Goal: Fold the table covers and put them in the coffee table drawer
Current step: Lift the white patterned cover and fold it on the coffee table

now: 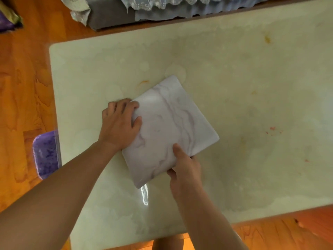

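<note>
A folded table cover (167, 127), pale lilac with faint marbled lines, lies as a thick square pad on the cream coffee table top (243, 83). My left hand (119, 125) grips its left edge, fingers curled over the corner and thumb on top. My right hand (185, 167) pinches the near edge, thumb on top and fingers underneath. The drawer is not in view.
A purple patterned object (46, 154) sits at the table's left side on the orange wooden floor (21, 87). Behind the table stands a grey sofa edge (115, 15) with lace fabric (162, 3) draped on it. The table top shows stains and water marks.
</note>
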### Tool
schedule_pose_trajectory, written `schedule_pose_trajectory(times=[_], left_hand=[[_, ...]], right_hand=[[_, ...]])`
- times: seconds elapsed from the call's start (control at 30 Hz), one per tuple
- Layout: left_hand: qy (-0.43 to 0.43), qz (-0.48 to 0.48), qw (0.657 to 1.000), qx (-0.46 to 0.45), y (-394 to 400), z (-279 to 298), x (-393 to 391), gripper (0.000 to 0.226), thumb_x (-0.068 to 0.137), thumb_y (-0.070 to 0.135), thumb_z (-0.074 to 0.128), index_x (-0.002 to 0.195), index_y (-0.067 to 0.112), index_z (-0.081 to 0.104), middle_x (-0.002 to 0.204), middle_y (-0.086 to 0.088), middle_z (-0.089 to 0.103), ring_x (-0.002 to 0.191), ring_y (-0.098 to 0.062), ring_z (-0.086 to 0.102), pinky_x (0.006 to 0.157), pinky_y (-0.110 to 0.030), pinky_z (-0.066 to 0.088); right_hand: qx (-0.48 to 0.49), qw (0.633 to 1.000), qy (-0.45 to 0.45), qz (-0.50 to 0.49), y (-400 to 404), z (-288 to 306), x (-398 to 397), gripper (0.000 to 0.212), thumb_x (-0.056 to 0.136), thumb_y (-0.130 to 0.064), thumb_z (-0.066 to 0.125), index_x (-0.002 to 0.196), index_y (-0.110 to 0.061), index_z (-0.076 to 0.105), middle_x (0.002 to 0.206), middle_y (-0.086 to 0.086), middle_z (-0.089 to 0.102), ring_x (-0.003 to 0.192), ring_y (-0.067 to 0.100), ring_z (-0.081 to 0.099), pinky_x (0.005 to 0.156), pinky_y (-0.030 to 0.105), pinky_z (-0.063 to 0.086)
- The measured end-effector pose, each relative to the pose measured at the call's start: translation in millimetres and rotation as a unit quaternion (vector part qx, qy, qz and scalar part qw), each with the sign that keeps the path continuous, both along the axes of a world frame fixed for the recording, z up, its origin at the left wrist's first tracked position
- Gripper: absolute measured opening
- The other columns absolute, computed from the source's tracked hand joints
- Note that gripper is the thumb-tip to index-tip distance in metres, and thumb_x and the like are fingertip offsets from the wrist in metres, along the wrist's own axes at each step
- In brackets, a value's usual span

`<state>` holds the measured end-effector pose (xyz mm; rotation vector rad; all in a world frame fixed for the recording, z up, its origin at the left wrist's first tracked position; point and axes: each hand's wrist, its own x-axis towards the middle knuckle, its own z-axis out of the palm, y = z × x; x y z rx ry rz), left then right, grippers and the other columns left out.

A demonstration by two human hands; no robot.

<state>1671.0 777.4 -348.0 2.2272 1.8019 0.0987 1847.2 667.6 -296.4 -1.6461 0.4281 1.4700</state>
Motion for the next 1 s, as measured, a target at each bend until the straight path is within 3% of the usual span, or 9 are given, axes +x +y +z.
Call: schedule_pose_trajectory(times=[0.17, 0.27, 0.4, 0.6, 0.67, 0.77, 0.8, 0.87, 1.0], left_hand=[[-0.078, 0.023, 0.995, -0.054, -28.1, 24.3, 23.2, 0.047, 0.085, 0.051, 0.050, 0.121, 0.023, 0.060, 0.125, -0.012, 0.055, 0.107, -0.038, 0.050, 0.087, -0.050, 0.052], [-0.073, -0.036, 0.994, -0.075, -98.7, 33.1, 64.0, 0.042, 0.086, 0.048, 0.052, 0.118, 0.021, 0.058, 0.122, -0.019, 0.051, 0.102, -0.040, 0.054, 0.079, -0.048, 0.056], [-0.037, -0.104, 0.990, -0.092, -181.1, 37.3, 143.7, 0.038, 0.080, 0.044, 0.055, 0.108, 0.020, 0.064, 0.125, -0.017, 0.052, 0.101, -0.039, 0.058, 0.080, -0.045, 0.054], [-0.183, 0.164, 0.960, -0.131, -243.5, 72.1, 288.0, 0.014, 0.086, 0.031, 0.054, 0.096, 0.021, 0.057, 0.096, 0.000, 0.056, 0.090, -0.022, 0.053, 0.081, -0.039, 0.046], [-0.287, 0.369, 0.820, -0.330, -265.6, 86.8, 343.0, 0.018, 0.095, 0.037, 0.056, 0.095, 0.020, 0.059, 0.093, 0.001, 0.065, 0.084, -0.017, 0.059, 0.081, -0.042, 0.052], [-0.531, 0.584, 0.388, -0.477, -273.4, 99.7, 409.6, 0.049, 0.092, 0.054, 0.062, 0.120, 0.014, 0.064, 0.111, -0.010, 0.073, 0.100, -0.027, 0.071, 0.086, -0.045, 0.055], [-0.606, 0.591, 0.301, -0.440, -271.0, 97.3, 420.3, 0.058, 0.089, 0.057, 0.061, 0.128, 0.015, 0.062, 0.121, -0.012, 0.071, 0.110, -0.031, 0.069, 0.097, -0.049, 0.053], [-0.675, 0.593, 0.266, -0.349, -262.3, 87.1, 426.1, 0.065, 0.088, 0.062, 0.061, 0.137, 0.019, 0.059, 0.129, -0.014, 0.068, 0.121, -0.037, 0.064, 0.107, -0.057, 0.045], [-0.561, 0.639, 0.426, -0.308, -259.3, 66.7, 396.1, 0.062, 0.083, 0.062, 0.073, 0.131, 0.023, 0.065, 0.123, -0.010, 0.072, 0.111, -0.037, 0.070, 0.097, -0.062, 0.051]], right_hand=[[0.042, 0.985, -0.100, 0.132, 3.9, 23.1, 79.8, 0.019, 0.089, -0.007, 0.070, 0.108, -0.007, 0.070, 0.100, 0.009, 0.077, 0.093, 0.032, 0.074, 0.076, 0.049, 0.060], [0.023, 0.957, -0.109, 0.268, 4.8, 35.9, 178.1, 0.025, 0.089, -0.007, 0.069, 0.113, -0.003, 0.069, 0.100, 0.009, 0.077, 0.084, 0.026, 0.075, 0.065, 0.038, 0.061], [-0.010, 0.902, -0.113, 0.416, 10.9, 32.2, 301.0, 0.040, 0.081, -0.007, 0.077, 0.118, 0.004, 0.065, 0.111, 0.018, 0.074, 0.098, 0.036, 0.072, 0.090, 0.052, 0.057], [0.007, 0.924, -0.091, 0.371, -2.8, -1.1, 385.0, 0.032, 0.084, 0.001, 0.072, 0.115, 0.005, 0.066, 0.110, 0.019, 0.074, 0.091, 0.034, 0.073, 0.070, 0.041, 0.062], [0.000, 0.944, -0.082, 0.319, -21.0, -7.2, 392.8, 0.031, 0.085, 0.001, 0.071, 0.116, 0.004, 0.066, 0.110, 0.018, 0.074, 0.089, 0.033, 0.073, 0.071, 0.043, 0.062], [-0.030, 0.972, -0.053, 0.226, -56.6, -7.2, 395.0, 0.026, 0.086, 0.003, 0.067, 0.112, 0.003, 0.067, 0.103, 0.018, 0.075, 0.083, 0.032, 0.072, 0.076, 0.046, 0.060], [-0.039, 0.978, -0.047, 0.201, -71.3, -4.0, 393.7, 0.024, 0.087, 0.002, 0.067, 0.111, 0.002, 0.067, 0.099, 0.017, 0.075, 0.080, 0.030, 0.072, 0.073, 0.045, 0.060], [-0.065, 0.984, -0.023, 0.163, -102.4, 2.6, 387.9, 0.027, 0.087, -0.004, 0.068, 0.114, 0.002, 0.066, 0.097, 0.016, 0.075, 0.077, 0.031, 0.072, 0.069, 0.043, 0.057], [-0.111, 0.982, 0.115, 0.096, -139.0, 20.1, 386.7, 0.026, 0.093, -0.006, 0.062, 0.118, 0.002, 0.062, 0.110, 0.024, 0.072, 0.089, 0.039, 0.074, 0.068, 0.050, 0.061]])
